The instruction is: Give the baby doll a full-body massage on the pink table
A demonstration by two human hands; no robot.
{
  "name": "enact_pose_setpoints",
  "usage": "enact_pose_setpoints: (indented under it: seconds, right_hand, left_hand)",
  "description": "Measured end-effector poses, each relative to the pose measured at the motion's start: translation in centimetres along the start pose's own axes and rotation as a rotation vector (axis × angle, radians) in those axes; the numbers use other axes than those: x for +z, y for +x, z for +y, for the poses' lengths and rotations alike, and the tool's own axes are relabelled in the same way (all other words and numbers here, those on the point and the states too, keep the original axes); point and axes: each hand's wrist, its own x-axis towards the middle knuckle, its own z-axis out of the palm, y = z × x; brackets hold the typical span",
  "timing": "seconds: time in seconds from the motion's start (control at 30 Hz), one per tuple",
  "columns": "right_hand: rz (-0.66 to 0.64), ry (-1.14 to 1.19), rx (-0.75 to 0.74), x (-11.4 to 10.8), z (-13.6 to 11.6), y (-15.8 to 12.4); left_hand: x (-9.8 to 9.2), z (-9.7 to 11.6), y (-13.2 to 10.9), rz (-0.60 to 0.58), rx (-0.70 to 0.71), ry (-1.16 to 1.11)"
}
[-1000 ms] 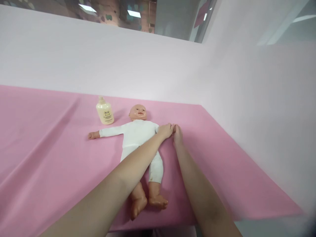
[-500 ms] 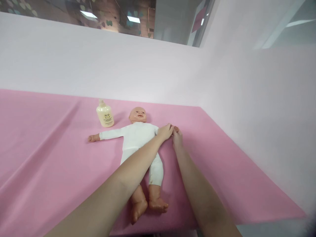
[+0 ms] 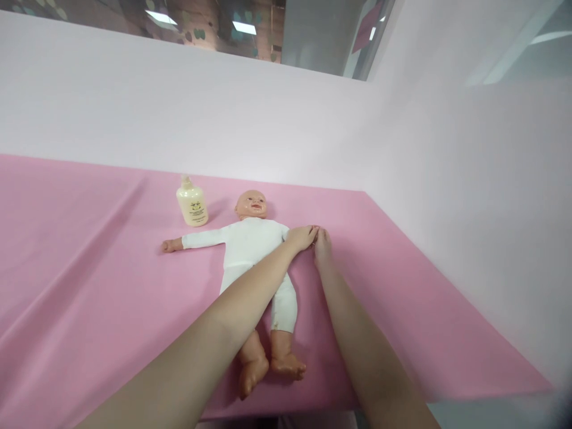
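Note:
A baby doll (image 3: 250, 241) with a white cloth body lies face up, its head toward the wall and its bare feet toward me. My left hand (image 3: 302, 238) reaches across the doll and is closed around its outstretched arm on the right side. Close against it, my right hand (image 3: 322, 246) is closed at the end of the same arm, fingers around the doll's hand. My fingers hide most of that small hand. My left forearm covers part of the doll's waist and one leg.
The doll lies on a pink cloth-covered table (image 3: 111, 286) with a long crease at left. A pale yellow pump bottle (image 3: 192, 204) stands left of the doll's head. White walls (image 3: 223, 125) rise behind and at right, with a window (image 3: 322, 42) above.
My fingers have shifted slightly at the doll's hand, covering more of it now. The whole view has moved a little; doll and bottle keep their places.

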Motion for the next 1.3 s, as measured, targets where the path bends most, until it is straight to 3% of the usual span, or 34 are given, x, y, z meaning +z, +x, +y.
enact_pose_setpoints:
  seconds: [0.57,0.97,1.3]
  right_hand:
    - [-0.027,0.049,0.043,-0.64,0.02,0.35]
    - [-0.041,0.062,-0.074,-0.65,0.06,0.47]
    - [-0.053,0.020,0.053,-0.54,0.12,0.68]
  left_hand:
    - [-0.74,-0.13,-0.17,-0.058,0.052,-0.015]
    - [-0.77,-0.15,-0.82,-0.071,0.108,0.019]
    - [-0.46,-0.26,-0.52,-0.046,0.064,0.041]
